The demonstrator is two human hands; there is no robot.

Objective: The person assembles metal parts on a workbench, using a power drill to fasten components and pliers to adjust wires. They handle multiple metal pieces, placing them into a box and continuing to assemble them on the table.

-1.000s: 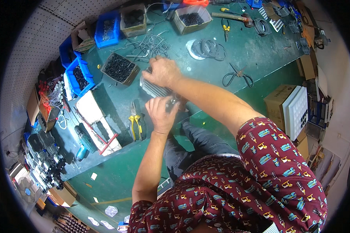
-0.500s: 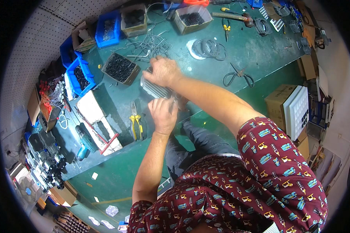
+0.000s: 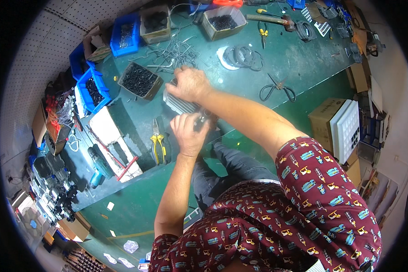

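Observation:
A grey ribbed metal part point(image 3: 180, 104) lies on the green workbench by its near edge. My right hand point(image 3: 192, 85) grips its far end, with the fingers curled over the top. At the near end, my left hand point(image 3: 189, 134) is closed, its fingertips and thumb bent around a small dark piece point(image 3: 200, 121) that is mostly hidden. I cannot make out what that piece is. Left of the hands lie yellow-handled pliers point(image 3: 158, 145). Just beyond stands a carton of black screws point(image 3: 140, 80). Bent metal hex keys point(image 3: 177, 52) are heaped behind my right hand.
Black-handled scissors point(image 3: 278, 88) and grey rings point(image 3: 244, 58) lie to the right. A hammer point(image 3: 274, 19) rests at the back. On the left are a teal power drill point(image 3: 99, 167), a white block with a red frame point(image 3: 115, 143) and blue bins point(image 3: 94, 89). Boxes point(image 3: 326, 119) stand right of the bench.
My left hand has shifted slightly left and turned, uncovering more of the dark piece at its fingertips. My right hand stays almost still on the ribbed metal part.

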